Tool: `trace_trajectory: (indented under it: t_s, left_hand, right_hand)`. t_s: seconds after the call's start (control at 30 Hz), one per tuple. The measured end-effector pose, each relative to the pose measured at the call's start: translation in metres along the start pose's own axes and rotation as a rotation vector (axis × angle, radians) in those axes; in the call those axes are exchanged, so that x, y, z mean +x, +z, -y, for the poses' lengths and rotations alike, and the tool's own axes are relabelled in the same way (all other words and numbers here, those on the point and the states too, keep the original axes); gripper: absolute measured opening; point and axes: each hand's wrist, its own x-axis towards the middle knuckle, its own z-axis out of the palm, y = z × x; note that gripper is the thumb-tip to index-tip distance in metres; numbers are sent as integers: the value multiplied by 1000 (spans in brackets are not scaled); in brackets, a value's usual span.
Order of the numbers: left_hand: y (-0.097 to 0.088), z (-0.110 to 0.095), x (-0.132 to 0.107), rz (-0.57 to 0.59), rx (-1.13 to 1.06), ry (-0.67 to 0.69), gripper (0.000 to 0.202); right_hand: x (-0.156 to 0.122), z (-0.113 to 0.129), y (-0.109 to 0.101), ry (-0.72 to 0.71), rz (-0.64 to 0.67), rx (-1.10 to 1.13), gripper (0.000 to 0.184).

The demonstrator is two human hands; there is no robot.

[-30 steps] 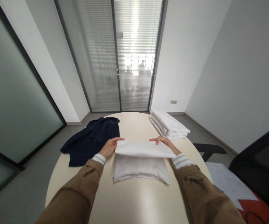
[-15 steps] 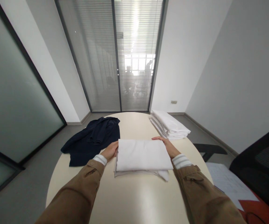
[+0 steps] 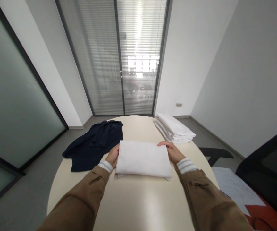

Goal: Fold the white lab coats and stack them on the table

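Note:
A folded white cloth [image 3: 143,158] lies in front of me on the table, its layers showing slightly at the near edge. My left hand [image 3: 113,155] grips its left edge, with the fingers partly hidden behind and under the fabric. At the far right corner, my right hand [image 3: 174,152] holds the cloth between a thumb or finger on top and the rest tucked beneath. Just left of my left hand a dark navy garment [image 3: 95,144] is spread loosely. Beyond my right hand sits a stack of folded white cloths [image 3: 175,128].
The round cream table [image 3: 138,205] has a curved edge on both sides. To the right stand a black mesh chair [image 3: 270,166] and, lower down, white papers [image 3: 234,184] over something red. A glass partition with blinds [image 3: 138,64] rises behind the table.
The cloth has shifted slightly left and away from me, and its lower layers stick out less at the near edge. My right hand now overlaps its far right corner.

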Motion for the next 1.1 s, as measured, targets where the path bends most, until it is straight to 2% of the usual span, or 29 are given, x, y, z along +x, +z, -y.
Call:
trace_trajectory:
  t_s: [0.07,0.2,0.33,0.43,0.57,0.67,0.73,0.83,0.9,1.0,1.1]
  left_hand:
    - [-3,2,1,94,16,26,46]
    - [-12,5,1,310,183,57,57]
    - [-20,3,4,410,478,121,52]
    - [-23,0,8,383,586,185,35]
    - [-22,5,14,267,462,202,22]
    - [-18,9,14,184,345,136,26]
    - [-16,9,12,173,303,124,36]
    - [-15,3,8,245,400,224,52]
    - [-16,0,7,294,486,260,55]
    - [-18,2,8,285,413,159,44]
    - [-18,7,9,199,240,44,35]
  right_hand:
    - [-2,3,1,28,-2,1,37]
    - [-7,11,3,66,10,28,39]
    - [-8,16,3,53,34,92,43]
    - [-6,14,1,68,26,80,42]
    - [-3,10,-1,46,31,41,41]
    - [-4,10,-1,26,32,1,41]
    - [-4,11,-1,8,19,-45,40]
    - [-3,13,-3,-29,3,-87,40]
    - [-2,14,-5,-32,-8,-92,40]
    - [0,12,-7,-21,-17,-94,38]
    - [-1,9,-5,-10,-8,-80,38]
